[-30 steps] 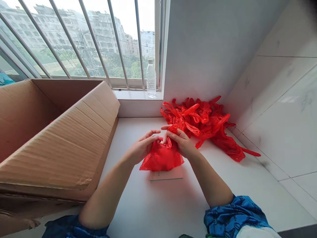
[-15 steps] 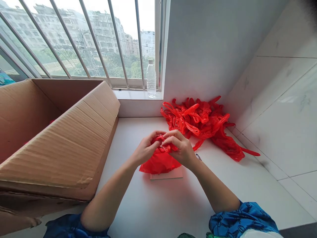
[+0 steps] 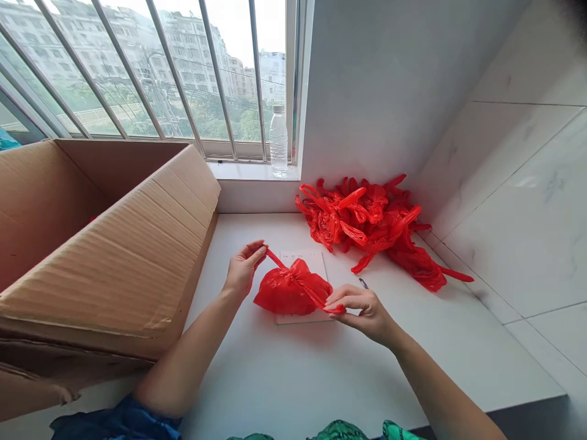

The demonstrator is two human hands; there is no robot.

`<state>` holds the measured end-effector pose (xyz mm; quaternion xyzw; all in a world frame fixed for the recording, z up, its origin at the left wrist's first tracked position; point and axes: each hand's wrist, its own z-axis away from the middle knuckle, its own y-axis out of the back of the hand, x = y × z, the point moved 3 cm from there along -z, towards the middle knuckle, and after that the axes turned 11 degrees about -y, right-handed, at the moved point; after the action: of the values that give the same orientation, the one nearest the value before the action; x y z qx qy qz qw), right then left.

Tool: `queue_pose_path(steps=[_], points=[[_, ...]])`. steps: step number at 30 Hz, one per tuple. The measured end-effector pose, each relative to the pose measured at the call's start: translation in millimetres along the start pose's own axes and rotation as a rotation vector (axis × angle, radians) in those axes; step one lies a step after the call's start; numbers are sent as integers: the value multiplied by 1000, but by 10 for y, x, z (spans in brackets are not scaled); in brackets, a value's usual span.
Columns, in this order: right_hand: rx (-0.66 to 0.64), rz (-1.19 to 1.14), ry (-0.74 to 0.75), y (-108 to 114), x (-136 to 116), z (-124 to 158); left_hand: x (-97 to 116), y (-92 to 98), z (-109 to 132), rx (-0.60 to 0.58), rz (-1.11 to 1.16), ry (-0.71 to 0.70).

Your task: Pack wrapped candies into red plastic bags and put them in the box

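A red plastic bag (image 3: pixel 288 292), full and knotted at its top, rests on a flat white booklet or paper (image 3: pixel 316 261) on the white surface. My left hand (image 3: pixel 245 266) pinches one of its handles, pulled out to the upper left. At the lower right, my right hand (image 3: pixel 360 308) grips the other handle between thumb and fingers. Both handles look taut from the knot. What the bag holds is hidden. A pen (image 3: pixel 364 283) lies just above my right hand, partly covered by it.
An open cardboard box (image 3: pixel 114 250) with something red inside takes up the left. A heap of red plastic bags (image 3: pixel 371 217) lies by the back wall. A clear bottle (image 3: pixel 279 142) stands on the window sill (image 3: pixel 252 172). Tiled wall (image 3: pixel 518 214) bounds the right side.
My hands have moved apart, left hand leftward and right hand down to the right, stretching the handles. The bag's knot now shows, and more of the booklet is uncovered.
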<state>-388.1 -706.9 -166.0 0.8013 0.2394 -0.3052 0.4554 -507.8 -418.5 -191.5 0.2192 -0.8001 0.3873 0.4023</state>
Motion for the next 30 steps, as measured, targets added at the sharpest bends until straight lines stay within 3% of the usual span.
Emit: queue_pose_path(steps=[3, 5, 7, 10, 13, 17, 21, 30], points=[[-51, -85, -208, 91, 215, 88, -2, 150, 131, -130, -154, 84], [27, 46, -269, 124, 297, 63, 47, 161, 226, -250, -364, 151], [42, 236, -235, 55, 314, -44, 122, 46, 315, -395, -551, 121], [-25, 348, -75, -217, 285, -300, 211, -310, 457, -658, -710, -145], [32, 382, 41, -497, 338, -502, 158, -568, 606, -830, -888, -444], [89, 596, 24, -753, 581, -510, -113, -521, 749, -877, -1146, -638], [84, 754, 28, -845, 718, -405, -337, -374, 840, -897, -1255, -748], [72, 807, 12, -881, 719, -389, -446, -321, 867, -871, -1234, -815]])
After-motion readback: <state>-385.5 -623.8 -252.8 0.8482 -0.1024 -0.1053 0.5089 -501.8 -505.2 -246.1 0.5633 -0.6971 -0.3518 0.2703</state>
